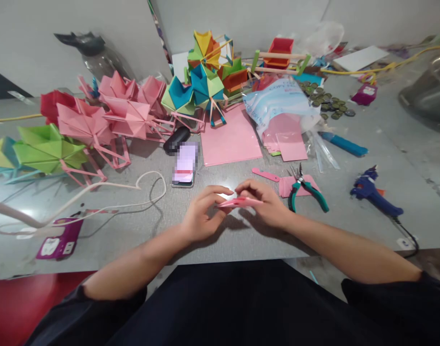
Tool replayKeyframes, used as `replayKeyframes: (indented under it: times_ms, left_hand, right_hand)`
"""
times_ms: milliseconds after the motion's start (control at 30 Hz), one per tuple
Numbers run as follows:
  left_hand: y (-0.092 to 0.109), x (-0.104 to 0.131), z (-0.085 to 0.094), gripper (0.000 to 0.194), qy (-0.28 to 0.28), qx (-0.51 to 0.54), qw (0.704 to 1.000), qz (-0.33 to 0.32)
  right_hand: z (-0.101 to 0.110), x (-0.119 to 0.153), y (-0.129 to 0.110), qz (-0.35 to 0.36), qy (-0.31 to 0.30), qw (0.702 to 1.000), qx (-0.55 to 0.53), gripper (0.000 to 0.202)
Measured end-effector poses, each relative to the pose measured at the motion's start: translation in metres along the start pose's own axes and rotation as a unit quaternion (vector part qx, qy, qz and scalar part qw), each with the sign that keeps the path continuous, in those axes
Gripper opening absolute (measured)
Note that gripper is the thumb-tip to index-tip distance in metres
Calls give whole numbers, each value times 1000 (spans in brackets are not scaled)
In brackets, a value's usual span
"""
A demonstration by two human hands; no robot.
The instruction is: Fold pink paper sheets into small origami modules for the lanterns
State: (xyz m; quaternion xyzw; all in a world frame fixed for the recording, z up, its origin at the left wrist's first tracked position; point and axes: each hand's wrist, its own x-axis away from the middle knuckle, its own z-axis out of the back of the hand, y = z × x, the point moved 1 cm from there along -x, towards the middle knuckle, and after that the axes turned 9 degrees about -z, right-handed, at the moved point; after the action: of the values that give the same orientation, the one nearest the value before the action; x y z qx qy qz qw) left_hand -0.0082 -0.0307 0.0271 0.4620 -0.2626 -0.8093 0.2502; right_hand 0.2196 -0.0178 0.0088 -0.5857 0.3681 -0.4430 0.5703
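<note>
Close to the table's front edge, my left hand point(206, 211) and my right hand point(265, 204) hold a folded piece of pink paper point(240, 202) between them. Thumb and fingers of each hand close on one end of it. The paper is seen nearly edge-on, so its full shape is hidden. Just right of my right hand, pliers with green handles point(302, 187) lie across small pink paper pieces point(285, 186). A pink craft knife point(265, 174) lies beyond that hand. Flat pink paper sheets point(229, 137) lie farther back.
Folded pink paper models point(86, 120) and a green one point(48, 151) stand at left. A phone point(185, 166) lies near my left hand. On the right are a blue glue gun point(376, 192), a blue cutter point(344, 143) and a pile of coins point(328, 103). A white cable point(147, 202) crosses the left side.
</note>
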Motion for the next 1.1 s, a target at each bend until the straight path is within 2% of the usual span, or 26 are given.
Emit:
replayKeyframes:
  times_ms: [67,133,200,333,400,500,600,667,833,1100]
  left_hand:
    - [-2,0,0,6,17,-7,999,36]
    - [-4,2,0,6,19,-18,998,64]
    - [-6,6,-3,9,14,-25,997,72]
    - [-8,15,-11,32,35,-40,998,24]
    - [-7,18,-13,29,26,-47,999,-1]
    - [-3,15,-11,24,-6,-1,1000,20]
    - [2,9,-5,15,-47,61,995,62]
    - [4,5,-2,22,-58,71,993,78]
    - [3,2,-1,14,-41,69,993,92]
    - [2,2,2,19,-29,55,996,69]
  right_hand:
    - [3,2,-2,87,56,995,11,39]
    - [4,5,-3,149,67,987,13,38]
    - [2,9,-4,177,72,981,30,32]
    - [-5,14,3,190,122,971,78,27]
    - [-6,16,8,188,155,966,89,29]
    - [-7,16,12,194,187,958,95,30]
    - [-5,15,14,203,179,959,87,27]
    - [-4,15,14,213,175,957,88,29]
    - [-3,15,14,257,180,943,111,35]
    - [-3,14,10,297,182,933,89,37]
